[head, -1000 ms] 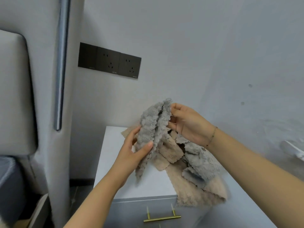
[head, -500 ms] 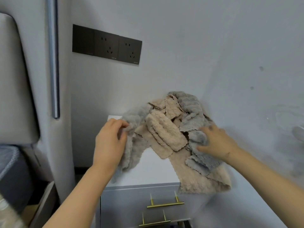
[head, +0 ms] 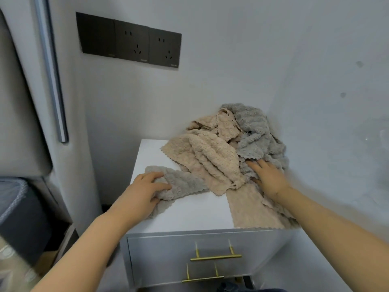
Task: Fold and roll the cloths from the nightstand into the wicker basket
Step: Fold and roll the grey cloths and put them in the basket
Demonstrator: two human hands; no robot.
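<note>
A long folded grey cloth (head: 185,184) lies on the white nightstand (head: 189,216). My left hand (head: 143,192) grips its near end, fingers curled over the top. Behind it a loose pile of beige cloths (head: 210,157) and another grey cloth (head: 259,133) fills the back right corner against the wall. My right hand (head: 269,175) rests flat on that pile with straight fingers. One beige cloth (head: 250,209) spreads to the nightstand's front right edge. No wicker basket is in view.
The nightstand has two drawers with gold handles (head: 215,258). A dark socket panel (head: 130,41) sits on the wall above. At the left are a padded headboard (head: 19,123) and a dark bin with a plastic liner (head: 16,207). The wall closes in on the right.
My left hand brought the grey cloth down from the air and laid it along the nightstand top. My right hand let go of it and moved onto the pile.
</note>
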